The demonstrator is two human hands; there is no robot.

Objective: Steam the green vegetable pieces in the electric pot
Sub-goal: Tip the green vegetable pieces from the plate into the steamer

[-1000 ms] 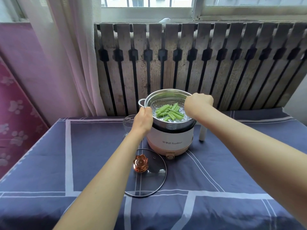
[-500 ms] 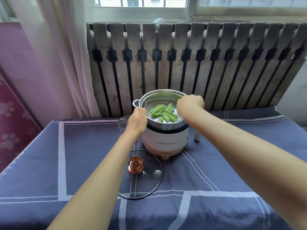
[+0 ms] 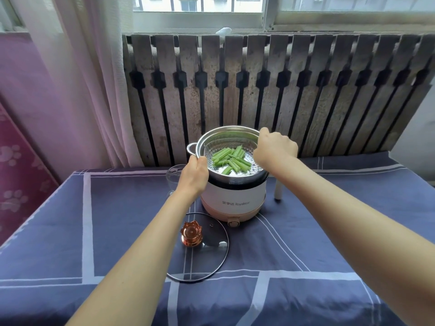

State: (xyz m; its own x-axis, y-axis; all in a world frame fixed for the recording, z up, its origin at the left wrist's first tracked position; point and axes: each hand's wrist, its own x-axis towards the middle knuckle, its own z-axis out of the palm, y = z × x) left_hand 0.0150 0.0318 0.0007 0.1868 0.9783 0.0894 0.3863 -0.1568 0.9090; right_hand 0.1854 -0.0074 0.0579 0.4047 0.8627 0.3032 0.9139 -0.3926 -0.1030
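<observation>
Both hands have stayed clamped on the steamer since the earlier frames, and only the camera's framing has drifted slightly; the left hand [image 3: 193, 175] wraps the near-left rim of the stainless steel steamer basket [image 3: 226, 135], just below its small looped side handle [image 3: 191, 148], grip clenched on the metal edge; the right hand [image 3: 275, 147] curls in a fist over the right rim, its grip closed on the steamer there, though the fingertips are hidden behind the knuckles. Inside the basket sits a clear, faceted glass dish [image 3: 211, 151] carrying the green vegetable pieces [image 3: 231, 159], short straight ribbed sticks piled loosely across one another. That basket rests in the mouth of the electric pot [image 3: 233, 196], a round body with a smooth white wall, a pale pink base and a small round knob [image 3: 233, 223] at the front. On the desk [image 3: 329, 231], covered in a dark blue cloth with pale crossing stripes, a round glass lid [image 3: 207, 257] lies flat near the pot, metal-rimmed, with a coppery faceted knob [image 3: 191, 235]. A clear drinking glass [image 3: 173, 176] stands left of the pot, partly behind the left wrist. Behind the desk stands a weathered slatted wooden panel [image 3: 282, 90]; a sheer curtain [image 3: 89, 78] hangs at left.
</observation>
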